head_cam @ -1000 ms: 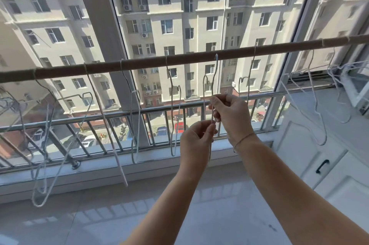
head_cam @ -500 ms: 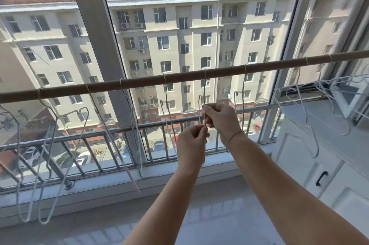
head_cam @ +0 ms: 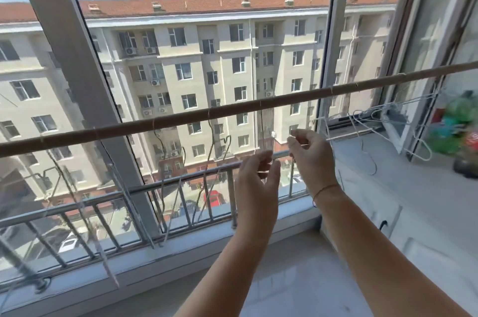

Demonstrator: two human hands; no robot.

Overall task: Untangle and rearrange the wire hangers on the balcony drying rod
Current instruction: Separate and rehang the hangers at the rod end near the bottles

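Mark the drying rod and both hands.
drying rod (head_cam: pixel 181 119): head view, bare stretch left of centre
left hand (head_cam: pixel 258 182): head view, middle of the hand
right hand (head_cam: pixel 311 159): head view, middle of the hand

Sunlit window (head_cam: pixel 67 63), metal railing (head_cam: pixel 181 182) (beige apartment block (head_cam: pixel 207 76) opposite), white floor (head_cam: pixel 297 293).

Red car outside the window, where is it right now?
In the head view, the red car is down in the street, seen through the balcony railing just left of the left hand.

Matt rod (head_cam: pixel 284 98), perhaps wood; thin coated metal wire hangers (head_cam: pixel 413 100); glossy smooth floor (head_cam: pixel 297 278).
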